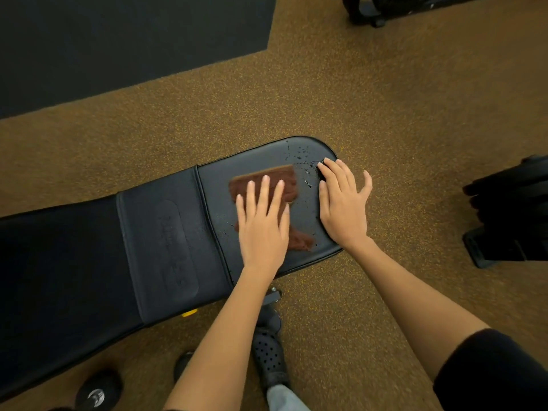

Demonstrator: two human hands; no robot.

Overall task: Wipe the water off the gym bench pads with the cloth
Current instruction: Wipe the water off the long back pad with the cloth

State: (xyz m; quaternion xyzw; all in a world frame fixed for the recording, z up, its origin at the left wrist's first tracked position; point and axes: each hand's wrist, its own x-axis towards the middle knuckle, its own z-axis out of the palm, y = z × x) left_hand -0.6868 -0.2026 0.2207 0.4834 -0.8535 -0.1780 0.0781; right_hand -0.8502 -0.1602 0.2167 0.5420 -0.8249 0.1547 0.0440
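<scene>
A black padded gym bench runs from lower left to centre; its rounded seat pad (267,155) carries water drops (299,154) near the far end. A brown cloth (267,180) lies flat on that pad. My left hand (262,223) presses flat on the cloth, fingers spread. My right hand (341,203) rests flat on the pad's right edge beside the cloth, touching the wet area and holding nothing. The longer back pad (59,262) lies to the left.
Speckled brown rubber floor (385,99) surrounds the bench, with a black mat (118,40) at the top left. Dark equipment (510,215) stands at the right edge, more at the top right. A foot in a black perforated shoe (268,351) stands below the bench.
</scene>
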